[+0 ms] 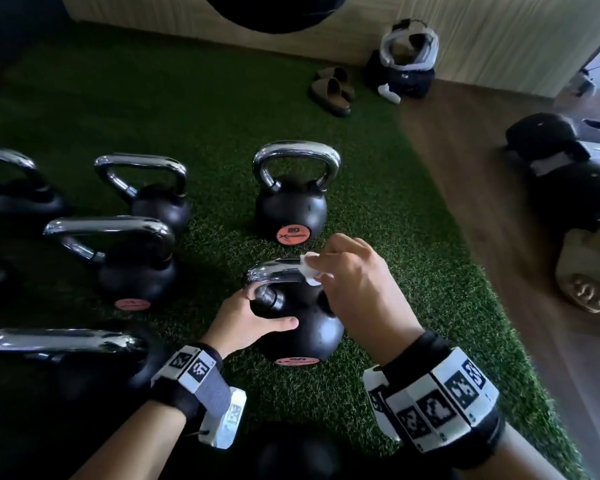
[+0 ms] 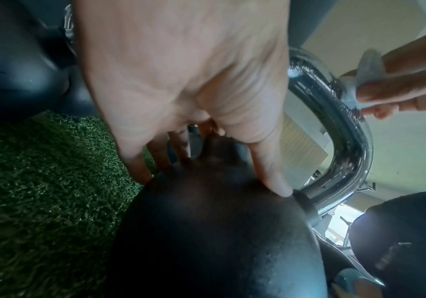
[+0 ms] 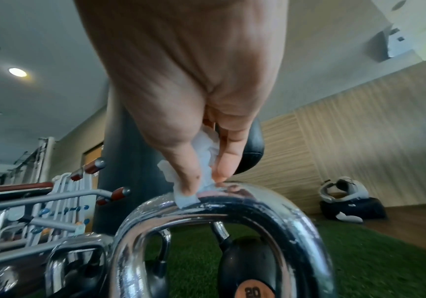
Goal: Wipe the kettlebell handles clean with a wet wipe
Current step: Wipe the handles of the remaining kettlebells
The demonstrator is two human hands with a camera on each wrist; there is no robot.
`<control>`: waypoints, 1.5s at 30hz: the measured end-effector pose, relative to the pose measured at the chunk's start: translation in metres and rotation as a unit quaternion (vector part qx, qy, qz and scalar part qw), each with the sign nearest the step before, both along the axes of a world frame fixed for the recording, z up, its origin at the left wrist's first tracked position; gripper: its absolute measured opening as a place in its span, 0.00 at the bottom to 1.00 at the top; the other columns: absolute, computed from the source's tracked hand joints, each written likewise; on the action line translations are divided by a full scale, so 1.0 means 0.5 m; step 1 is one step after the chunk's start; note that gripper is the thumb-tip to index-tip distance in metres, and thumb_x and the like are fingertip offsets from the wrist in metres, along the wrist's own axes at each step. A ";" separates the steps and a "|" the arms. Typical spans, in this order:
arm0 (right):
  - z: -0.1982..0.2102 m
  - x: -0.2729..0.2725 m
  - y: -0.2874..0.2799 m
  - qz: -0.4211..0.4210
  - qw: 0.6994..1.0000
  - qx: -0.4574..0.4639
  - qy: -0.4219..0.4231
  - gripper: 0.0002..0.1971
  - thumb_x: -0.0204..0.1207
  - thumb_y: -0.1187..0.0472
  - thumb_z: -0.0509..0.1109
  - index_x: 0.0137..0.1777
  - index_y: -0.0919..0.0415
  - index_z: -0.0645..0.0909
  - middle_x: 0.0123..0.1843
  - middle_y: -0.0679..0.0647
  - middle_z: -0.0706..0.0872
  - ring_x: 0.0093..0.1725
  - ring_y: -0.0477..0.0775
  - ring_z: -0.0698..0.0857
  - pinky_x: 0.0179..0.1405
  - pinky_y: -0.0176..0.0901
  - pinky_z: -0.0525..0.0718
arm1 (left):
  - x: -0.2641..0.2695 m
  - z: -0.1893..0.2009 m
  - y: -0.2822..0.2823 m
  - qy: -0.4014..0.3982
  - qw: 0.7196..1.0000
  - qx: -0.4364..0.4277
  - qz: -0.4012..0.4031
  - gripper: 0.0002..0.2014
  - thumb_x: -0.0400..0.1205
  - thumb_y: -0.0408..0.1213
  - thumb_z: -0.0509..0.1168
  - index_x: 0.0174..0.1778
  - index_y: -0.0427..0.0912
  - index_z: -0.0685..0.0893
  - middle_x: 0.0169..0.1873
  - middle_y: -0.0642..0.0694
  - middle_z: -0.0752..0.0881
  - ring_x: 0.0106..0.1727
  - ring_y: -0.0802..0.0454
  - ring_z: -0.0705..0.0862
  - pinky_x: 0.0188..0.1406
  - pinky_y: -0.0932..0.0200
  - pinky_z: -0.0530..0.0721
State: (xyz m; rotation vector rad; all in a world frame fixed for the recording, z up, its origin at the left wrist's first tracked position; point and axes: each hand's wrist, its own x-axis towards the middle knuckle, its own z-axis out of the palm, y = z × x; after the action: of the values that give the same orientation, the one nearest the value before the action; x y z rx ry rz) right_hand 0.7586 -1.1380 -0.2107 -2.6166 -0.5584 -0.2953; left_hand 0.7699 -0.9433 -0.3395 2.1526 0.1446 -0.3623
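A black kettlebell (image 1: 302,334) with a chrome handle (image 1: 274,273) stands on the green turf in front of me. My left hand (image 1: 253,320) grips the top of its ball, fingers around the left handle base and thumb across the front. My right hand (image 1: 347,278) pinches a crumpled white wet wipe (image 1: 309,270) and presses it onto the top right of the handle. The right wrist view shows the wipe (image 3: 206,153) between thumb and fingers on the wet chrome handle (image 3: 245,203). In the left wrist view my left hand (image 2: 194,80) rests on the ball (image 2: 219,242).
Several more kettlebells stand to the left; one marked 20 (image 1: 291,209) stands just behind. Sandals (image 1: 333,91) and a bag with a headset (image 1: 402,64) lie by the far wall. Wooden floor with dark bags (image 1: 575,188) is at the right. A punch bag (image 1: 274,8) hangs overhead.
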 end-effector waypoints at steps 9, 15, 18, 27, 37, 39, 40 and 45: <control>0.007 -0.004 -0.024 -0.065 0.998 0.017 0.010 0.15 0.67 0.79 0.78 0.45 0.60 0.93 0.40 0.50 0.85 0.34 0.49 0.85 0.36 0.38 0.88 | 0.011 0.003 0.003 0.009 1.000 0.014 0.002 0.24 0.58 0.54 0.89 0.43 0.62 0.85 0.47 0.64 0.89 0.50 0.67 0.86 0.58 0.67 0.82; 0.008 -0.001 -0.092 -0.166 0.982 0.032 0.089 0.09 0.75 0.65 0.80 0.55 0.61 0.92 0.49 0.53 0.94 0.39 0.42 0.86 0.33 0.17 0.75 | 0.007 -0.019 0.006 0.004 1.000 0.021 0.009 0.39 0.52 0.68 0.84 0.58 0.58 0.87 0.55 0.55 0.89 0.60 0.57 0.86 0.66 0.57 0.82; 0.012 0.012 -0.097 -0.157 0.981 -0.002 0.116 0.11 0.75 0.65 0.80 0.57 0.62 0.91 0.53 0.55 0.94 0.38 0.42 0.85 0.32 0.13 0.75 | 0.000 -0.014 0.003 0.000 1.000 0.017 0.011 0.37 0.56 0.62 0.86 0.61 0.56 0.86 0.57 0.54 0.88 0.61 0.56 0.86 0.64 0.60 0.80; -0.020 0.053 -0.134 -0.156 0.960 -0.034 0.230 0.08 0.71 0.63 0.83 0.50 0.58 0.93 0.42 0.50 0.93 0.34 0.37 0.86 0.25 0.23 0.81 | -0.009 0.015 -0.004 -0.004 1.000 0.001 0.013 0.29 0.63 0.53 0.87 0.58 0.59 0.84 0.53 0.60 0.86 0.57 0.60 0.84 0.55 0.68 0.74; -0.114 0.066 -0.156 -0.136 0.944 0.092 0.287 0.10 0.69 0.69 0.83 0.39 0.52 0.90 0.37 0.46 0.93 0.34 0.37 0.91 0.34 0.29 0.89 | -0.019 0.018 -0.008 -0.021 0.999 0.012 0.041 0.36 0.62 0.55 0.87 0.66 0.56 0.83 0.53 0.61 0.87 0.56 0.64 0.85 0.57 0.73 0.75; -0.148 0.050 -0.152 -0.152 0.934 0.122 0.299 0.09 0.70 0.68 0.82 0.38 0.53 0.89 0.38 0.49 0.93 0.37 0.46 0.93 0.39 0.42 0.93 | -0.030 0.035 -0.011 -0.023 0.999 0.026 0.035 0.29 0.65 0.56 0.85 0.60 0.60 0.83 0.45 0.67 0.86 0.46 0.72 0.83 0.47 0.81 0.74; -0.163 0.041 -0.154 -0.162 0.928 0.139 0.306 0.07 0.70 0.66 0.82 0.38 0.55 0.89 0.39 0.49 0.94 0.36 0.48 0.93 0.40 0.46 0.93 | -0.035 0.046 -0.011 -0.011 0.998 0.066 0.020 0.23 0.68 0.60 0.82 0.54 0.59 0.84 0.41 0.67 0.85 0.43 0.70 0.83 0.43 0.78 0.76; -0.153 -0.001 -0.157 -0.119 0.925 0.083 0.350 0.11 0.66 0.59 0.86 0.48 0.50 0.91 0.49 0.43 0.94 0.45 0.38 0.91 0.44 0.34 0.90 | -0.053 0.104 -0.003 0.037 0.964 0.233 -0.122 0.21 0.78 0.62 0.69 0.36 0.46 0.90 0.31 0.54 0.90 0.37 0.56 0.88 0.40 0.57 0.83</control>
State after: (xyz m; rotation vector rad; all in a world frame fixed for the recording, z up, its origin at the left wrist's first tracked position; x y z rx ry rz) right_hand 0.7582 -1.2167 -0.2869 -2.3896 0.0318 0.4928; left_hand 0.7435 -0.9449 -0.2875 2.6326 0.0038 -0.5974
